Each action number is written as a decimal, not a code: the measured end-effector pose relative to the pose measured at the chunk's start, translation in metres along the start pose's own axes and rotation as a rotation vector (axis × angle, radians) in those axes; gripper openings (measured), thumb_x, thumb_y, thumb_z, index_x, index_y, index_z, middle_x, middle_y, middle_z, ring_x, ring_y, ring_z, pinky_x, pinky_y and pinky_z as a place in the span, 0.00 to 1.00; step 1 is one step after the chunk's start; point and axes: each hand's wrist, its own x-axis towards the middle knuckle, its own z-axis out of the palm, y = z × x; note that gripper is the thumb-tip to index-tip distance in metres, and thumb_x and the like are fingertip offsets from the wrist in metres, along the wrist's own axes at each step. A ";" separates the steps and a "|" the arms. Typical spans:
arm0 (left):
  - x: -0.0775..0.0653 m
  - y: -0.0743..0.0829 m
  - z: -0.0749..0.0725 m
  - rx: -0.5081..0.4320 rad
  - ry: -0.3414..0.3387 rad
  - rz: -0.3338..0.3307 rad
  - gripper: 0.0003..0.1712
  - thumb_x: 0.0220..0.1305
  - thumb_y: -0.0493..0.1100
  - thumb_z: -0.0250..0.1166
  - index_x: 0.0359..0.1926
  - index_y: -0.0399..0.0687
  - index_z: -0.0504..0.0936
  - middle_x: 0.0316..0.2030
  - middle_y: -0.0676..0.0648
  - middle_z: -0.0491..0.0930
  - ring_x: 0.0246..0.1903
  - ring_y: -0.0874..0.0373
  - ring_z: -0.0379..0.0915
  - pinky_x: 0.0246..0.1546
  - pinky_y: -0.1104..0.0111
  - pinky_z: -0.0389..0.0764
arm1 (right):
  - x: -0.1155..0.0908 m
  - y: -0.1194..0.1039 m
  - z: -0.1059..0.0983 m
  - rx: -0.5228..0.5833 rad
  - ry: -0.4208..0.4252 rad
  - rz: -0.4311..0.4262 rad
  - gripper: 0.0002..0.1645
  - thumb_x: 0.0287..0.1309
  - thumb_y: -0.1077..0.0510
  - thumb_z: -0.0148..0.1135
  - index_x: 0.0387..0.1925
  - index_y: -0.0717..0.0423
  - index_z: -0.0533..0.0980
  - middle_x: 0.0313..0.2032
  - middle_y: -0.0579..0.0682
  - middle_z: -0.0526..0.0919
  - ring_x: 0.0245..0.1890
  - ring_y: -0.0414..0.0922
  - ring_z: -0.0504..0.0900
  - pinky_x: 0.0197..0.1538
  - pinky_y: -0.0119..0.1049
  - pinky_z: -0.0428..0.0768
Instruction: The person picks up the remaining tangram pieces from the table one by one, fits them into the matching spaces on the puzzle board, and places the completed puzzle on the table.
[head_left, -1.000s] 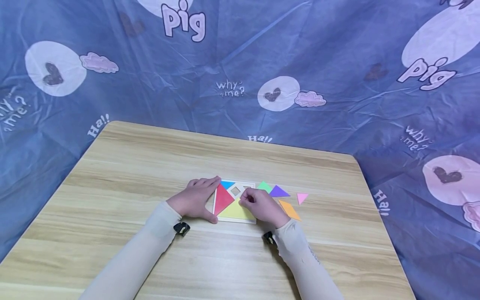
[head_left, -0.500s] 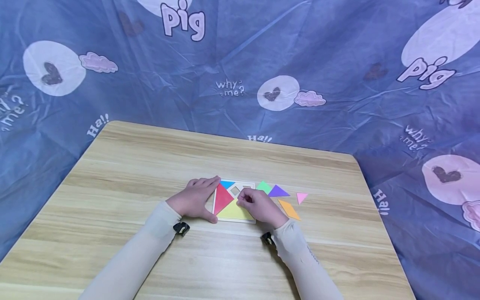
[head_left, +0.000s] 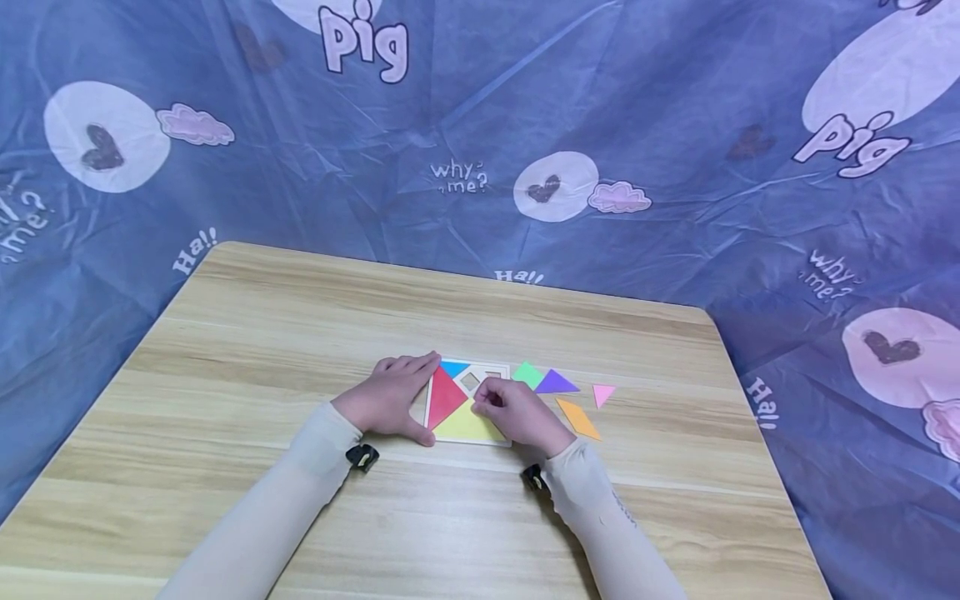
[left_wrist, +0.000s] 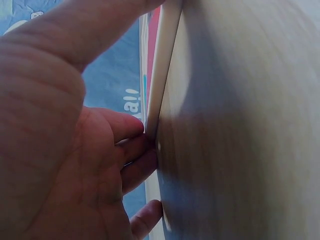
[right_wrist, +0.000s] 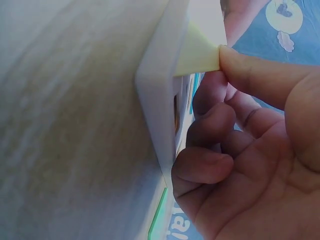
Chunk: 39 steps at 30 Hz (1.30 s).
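Observation:
A white-framed tangram board [head_left: 472, 442] lies flat on the table. A red triangle [head_left: 445, 400] and a small blue triangle [head_left: 454, 368] sit in it, and cut-outs show at its far right. My left hand [head_left: 388, 396] holds the board's left side, thumb at the near corner and fingertips at the far one. Over the board's right part, my right hand [head_left: 521, 410] pinches the tip of a large yellow triangle [right_wrist: 200, 52] between thumb and index finger. The right wrist view shows this piece tilted up off the board. Its right part is hidden by the hand in the head view.
Right of the board lie loose tangram pieces: a green one [head_left: 527, 372], a purple triangle [head_left: 557, 383], a pink triangle [head_left: 603, 394] and an orange parallelogram [head_left: 578, 418]. Blue printed cloth [head_left: 495, 225] hangs behind the wooden table [head_left: 420, 525].
My right hand has shifted very slightly left with the yellow triangle's tip in its fingers. The left hand and the loose pieces stay where they were.

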 end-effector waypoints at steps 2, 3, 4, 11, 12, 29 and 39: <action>0.000 0.000 0.000 -0.002 0.001 0.002 0.75 0.48 0.72 0.77 0.83 0.42 0.47 0.82 0.45 0.47 0.78 0.46 0.48 0.75 0.47 0.52 | 0.000 0.000 0.000 -0.005 0.001 0.003 0.05 0.68 0.59 0.67 0.34 0.49 0.80 0.27 0.42 0.77 0.28 0.39 0.72 0.35 0.33 0.74; 0.000 0.000 0.000 -0.002 0.001 0.003 0.75 0.48 0.72 0.77 0.83 0.42 0.47 0.82 0.45 0.47 0.78 0.46 0.48 0.75 0.47 0.52 | 0.000 0.000 0.001 -0.006 0.002 0.005 0.05 0.68 0.59 0.67 0.34 0.48 0.80 0.27 0.42 0.77 0.28 0.39 0.72 0.35 0.33 0.74; -0.001 0.000 0.000 -0.001 0.002 0.003 0.75 0.48 0.73 0.77 0.83 0.42 0.47 0.82 0.45 0.47 0.78 0.46 0.48 0.75 0.47 0.52 | 0.000 0.000 0.001 -0.008 0.003 0.007 0.05 0.68 0.59 0.67 0.34 0.48 0.80 0.27 0.42 0.77 0.28 0.39 0.72 0.35 0.33 0.74; -0.002 0.001 -0.001 -0.005 0.015 0.013 0.75 0.47 0.73 0.77 0.82 0.41 0.48 0.82 0.44 0.49 0.78 0.45 0.50 0.74 0.45 0.52 | 0.000 -0.002 0.001 -0.022 0.003 0.021 0.06 0.68 0.58 0.68 0.33 0.48 0.80 0.26 0.41 0.77 0.28 0.38 0.73 0.36 0.33 0.74; -0.002 0.001 -0.001 -0.005 0.015 0.014 0.75 0.47 0.73 0.77 0.82 0.41 0.48 0.82 0.44 0.49 0.78 0.45 0.50 0.74 0.46 0.52 | 0.000 -0.002 0.001 -0.026 0.003 0.024 0.06 0.68 0.58 0.68 0.33 0.48 0.80 0.26 0.41 0.77 0.28 0.38 0.73 0.36 0.33 0.75; -0.001 -0.002 0.002 -0.004 0.030 0.026 0.75 0.47 0.73 0.76 0.82 0.41 0.48 0.82 0.45 0.49 0.78 0.46 0.50 0.75 0.47 0.52 | 0.000 -0.001 0.001 -0.070 -0.017 0.039 0.05 0.67 0.57 0.69 0.34 0.49 0.81 0.26 0.41 0.78 0.28 0.38 0.74 0.36 0.33 0.75; -0.001 -0.001 0.001 -0.025 0.063 0.026 0.66 0.57 0.71 0.70 0.82 0.41 0.50 0.81 0.44 0.52 0.78 0.44 0.50 0.74 0.44 0.52 | 0.000 0.000 0.001 -0.064 -0.019 0.042 0.05 0.67 0.57 0.69 0.34 0.50 0.81 0.27 0.41 0.78 0.29 0.38 0.75 0.37 0.34 0.77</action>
